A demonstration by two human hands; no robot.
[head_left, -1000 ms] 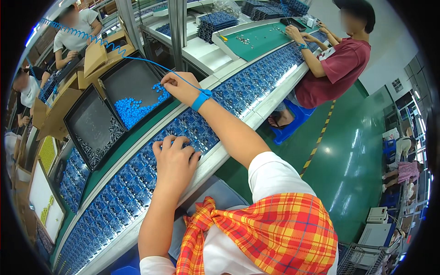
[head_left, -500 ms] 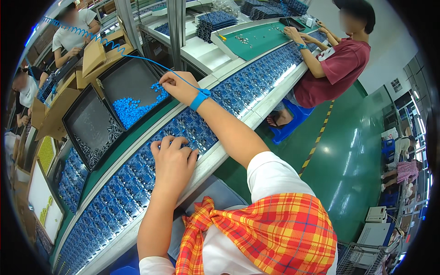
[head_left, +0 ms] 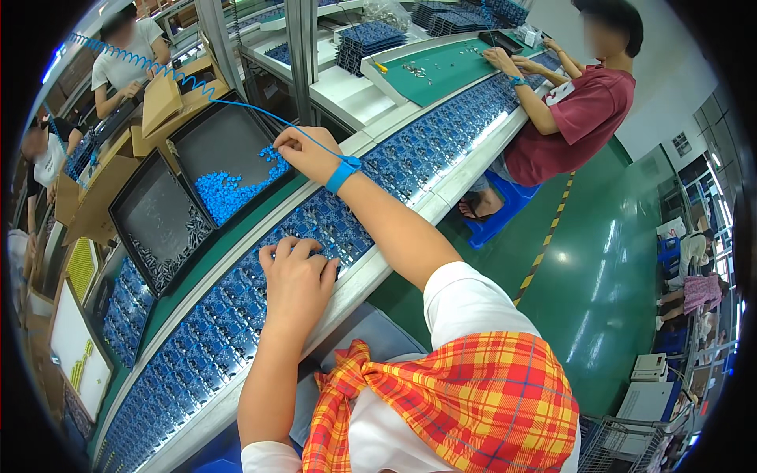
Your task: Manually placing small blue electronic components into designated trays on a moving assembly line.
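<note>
My right hand (head_left: 310, 154), with a blue wrist strap (head_left: 344, 173) on its wrist, reaches over the right edge of a black tray (head_left: 217, 138). Its thumb and fingers are pinched together beside small blue components (head_left: 225, 195) heaped in that tray. What sits between the fingertips, if anything, is too small to make out. Over a row of blue circuit boards (head_left: 236, 311) on the line, my left hand (head_left: 298, 272) rests with fingers bent and spread apart. Its fingertips touch or hover just above the boards; no held thing shows there.
A second black tray (head_left: 158, 201) holds small dark cylindrical parts. Cardboard boxes (head_left: 169, 98) stand behind it. A coiled blue cord (head_left: 260, 108) runs to my wrist strap. A co-worker in a red shirt (head_left: 587, 114) works farther along the line. Stacked boards (head_left: 367, 43) lie beyond.
Both hands stay almost where they were. My right fingertips have shifted very slightly at the blue components, and the left fingers have moved a little over the boards.
</note>
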